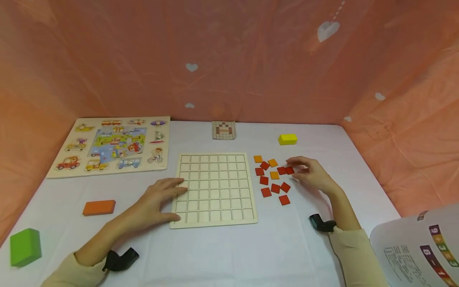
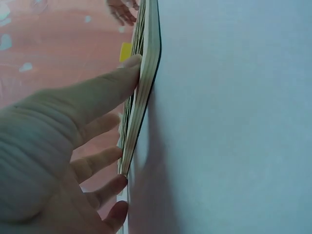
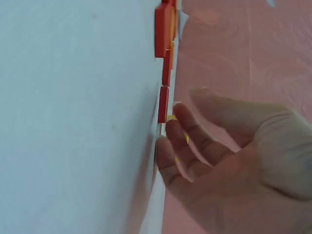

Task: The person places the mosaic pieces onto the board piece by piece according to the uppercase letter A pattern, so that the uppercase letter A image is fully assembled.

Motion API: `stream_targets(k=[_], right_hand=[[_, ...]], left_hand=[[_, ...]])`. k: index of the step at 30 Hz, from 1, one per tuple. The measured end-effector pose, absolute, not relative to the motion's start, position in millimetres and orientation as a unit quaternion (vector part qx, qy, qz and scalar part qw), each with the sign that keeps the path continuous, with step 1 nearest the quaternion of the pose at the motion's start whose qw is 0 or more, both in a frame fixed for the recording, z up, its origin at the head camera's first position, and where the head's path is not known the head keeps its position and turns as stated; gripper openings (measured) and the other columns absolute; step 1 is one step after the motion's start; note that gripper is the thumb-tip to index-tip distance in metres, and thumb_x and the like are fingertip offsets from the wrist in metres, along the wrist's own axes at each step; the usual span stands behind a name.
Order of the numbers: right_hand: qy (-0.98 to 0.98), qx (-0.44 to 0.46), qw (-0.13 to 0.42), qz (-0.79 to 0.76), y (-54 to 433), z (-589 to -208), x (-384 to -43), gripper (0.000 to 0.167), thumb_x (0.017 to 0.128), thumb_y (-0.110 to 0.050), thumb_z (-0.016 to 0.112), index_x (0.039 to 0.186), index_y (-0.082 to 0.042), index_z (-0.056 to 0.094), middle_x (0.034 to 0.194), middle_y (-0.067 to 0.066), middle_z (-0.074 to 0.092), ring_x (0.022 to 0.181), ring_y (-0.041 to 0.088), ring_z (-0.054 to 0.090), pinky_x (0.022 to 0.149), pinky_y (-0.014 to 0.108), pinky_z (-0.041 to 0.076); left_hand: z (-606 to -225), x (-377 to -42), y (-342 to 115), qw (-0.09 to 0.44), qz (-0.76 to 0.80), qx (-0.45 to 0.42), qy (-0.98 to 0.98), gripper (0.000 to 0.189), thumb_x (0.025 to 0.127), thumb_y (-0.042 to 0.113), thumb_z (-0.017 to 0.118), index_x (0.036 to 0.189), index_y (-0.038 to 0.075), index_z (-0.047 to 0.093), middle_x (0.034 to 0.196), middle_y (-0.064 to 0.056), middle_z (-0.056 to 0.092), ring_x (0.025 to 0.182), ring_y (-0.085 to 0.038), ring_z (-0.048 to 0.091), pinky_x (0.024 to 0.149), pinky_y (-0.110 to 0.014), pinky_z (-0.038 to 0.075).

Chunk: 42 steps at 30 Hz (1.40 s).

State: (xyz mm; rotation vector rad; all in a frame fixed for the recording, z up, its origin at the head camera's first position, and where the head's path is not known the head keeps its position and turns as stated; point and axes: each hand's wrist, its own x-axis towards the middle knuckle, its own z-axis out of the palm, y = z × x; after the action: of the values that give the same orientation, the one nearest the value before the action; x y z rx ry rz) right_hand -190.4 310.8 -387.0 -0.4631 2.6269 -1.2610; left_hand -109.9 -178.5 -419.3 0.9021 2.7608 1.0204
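Note:
A pale wooden grid board (image 1: pixel 215 189) lies flat in the middle of the table. My left hand (image 1: pixel 155 201) rests at its left edge, fingertips over the rim and thumb at the near corner; in the left wrist view the thumb (image 2: pixel 105 92) touches the board's side. Several red tiles (image 1: pixel 266 192) and a few orange tiles (image 1: pixel 274 175) are scattered right of the board. My right hand (image 1: pixel 313 173) is beside the rightmost red tile (image 1: pixel 289 170), thumb and fingers apart. Nothing shows between those fingers in the right wrist view, where red tiles (image 3: pixel 163 105) stand just beyond the fingertips.
A picture puzzle board (image 1: pixel 157 159) lies at the back left, a small pattern card (image 1: pixel 224 130) behind the grid board. Around them are a yellow block (image 1: pixel 287 139), an orange block (image 1: pixel 99 207) and a green block (image 1: pixel 26 247). A white container (image 1: pixel 412 243) stands at the near right.

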Motion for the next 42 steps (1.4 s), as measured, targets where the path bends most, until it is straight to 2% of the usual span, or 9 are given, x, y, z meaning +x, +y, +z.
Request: stream_targets(k=[4, 6, 13, 17, 22, 31, 36, 39, 42], right_hand=[[0.889, -0.145, 0.094, -0.423, 316, -391, -191, 0.041, 0.092, 0.0, 0.066, 0.132, 0.002, 0.058, 0.129, 0.02, 0.062, 0.123, 0.034, 0.051, 0.098, 0.034, 0.044], [0.894, -0.142, 0.088, -0.415, 315, -393, -191, 0.039, 0.092, -0.001, 0.067, 0.13, 0.001, 0.06, 0.127, 0.019, 0.063, 0.12, 0.032, 0.052, 0.094, 0.03, 0.044], [0.91, -0.156, 0.079, -0.376, 307, -392, -189, 0.033, 0.089, 0.006, 0.066, 0.121, 0.006, 0.061, 0.118, 0.022, 0.065, 0.107, 0.036, 0.057, 0.094, 0.044, 0.043], [0.913, -0.164, 0.094, -0.361, 305, -387, -187, 0.035, 0.087, 0.007, 0.069, 0.121, 0.009, 0.059, 0.115, 0.023, 0.064, 0.101, 0.034, 0.057, 0.089, 0.037, 0.046], [0.913, -0.181, 0.128, -0.342, 303, -380, -193, 0.026, 0.083, 0.006, 0.075, 0.107, 0.007, 0.064, 0.101, 0.016, 0.065, 0.09, 0.028, 0.055, 0.078, 0.028, 0.047], [0.91, -0.18, 0.199, -0.318, 286, -365, -213, 0.019, 0.084, 0.007, 0.07, 0.102, 0.007, 0.062, 0.082, 0.01, 0.059, 0.076, 0.023, 0.054, 0.066, 0.028, 0.048], [0.915, -0.166, 0.214, -0.298, 287, -361, -214, 0.025, 0.084, 0.002, 0.073, 0.106, 0.006, 0.062, 0.092, 0.011, 0.061, 0.083, 0.025, 0.056, 0.074, 0.032, 0.05], [0.91, -0.172, 0.19, -0.325, 296, -366, -209, 0.033, 0.084, 0.0, 0.075, 0.113, 0.006, 0.061, 0.104, 0.015, 0.062, 0.094, 0.029, 0.056, 0.083, 0.036, 0.05], [0.901, -0.187, 0.163, -0.357, 305, -374, -205, 0.038, 0.084, -0.001, 0.076, 0.118, 0.006, 0.059, 0.108, 0.016, 0.063, 0.098, 0.03, 0.056, 0.084, 0.033, 0.049]], left_hand=[[-421, -111, -180, 0.031, 0.346, 0.29, 0.892, 0.066, 0.073, 0.031, 0.088, 0.13, 0.009, 0.065, 0.151, -0.016, 0.043, 0.138, -0.041, 0.034, 0.104, -0.066, 0.025], [-421, -111, -180, 0.031, 0.35, 0.29, 0.89, 0.064, 0.074, 0.034, 0.088, 0.129, 0.009, 0.066, 0.151, -0.016, 0.043, 0.138, -0.041, 0.033, 0.104, -0.066, 0.026], [-421, -110, -180, 0.035, 0.361, 0.286, 0.887, 0.058, 0.075, 0.038, 0.086, 0.124, 0.013, 0.068, 0.151, -0.017, 0.042, 0.138, -0.042, 0.033, 0.104, -0.067, 0.024], [-419, -109, -179, 0.045, 0.372, 0.282, 0.883, 0.055, 0.076, 0.039, 0.085, 0.121, 0.014, 0.068, 0.153, -0.018, 0.04, 0.139, -0.043, 0.031, 0.106, -0.069, 0.023], [-419, -109, -179, 0.044, 0.371, 0.283, 0.883, 0.053, 0.076, 0.038, 0.086, 0.12, 0.014, 0.068, 0.153, -0.02, 0.039, 0.138, -0.045, 0.031, 0.105, -0.071, 0.024], [-419, -110, -179, 0.041, 0.363, 0.286, 0.886, 0.053, 0.076, 0.038, 0.086, 0.12, 0.013, 0.068, 0.152, -0.02, 0.041, 0.138, -0.044, 0.032, 0.105, -0.069, 0.024], [-419, -110, -179, 0.04, 0.364, 0.288, 0.885, 0.053, 0.077, 0.039, 0.085, 0.12, 0.014, 0.068, 0.152, -0.019, 0.041, 0.138, -0.044, 0.032, 0.105, -0.07, 0.024], [-420, -110, -179, 0.041, 0.361, 0.288, 0.886, 0.053, 0.076, 0.039, 0.085, 0.12, 0.014, 0.068, 0.153, -0.018, 0.041, 0.138, -0.043, 0.032, 0.106, -0.069, 0.024], [-420, -110, -180, 0.041, 0.358, 0.288, 0.887, 0.054, 0.076, 0.04, 0.085, 0.121, 0.014, 0.068, 0.153, -0.018, 0.04, 0.138, -0.042, 0.032, 0.106, -0.069, 0.025]])
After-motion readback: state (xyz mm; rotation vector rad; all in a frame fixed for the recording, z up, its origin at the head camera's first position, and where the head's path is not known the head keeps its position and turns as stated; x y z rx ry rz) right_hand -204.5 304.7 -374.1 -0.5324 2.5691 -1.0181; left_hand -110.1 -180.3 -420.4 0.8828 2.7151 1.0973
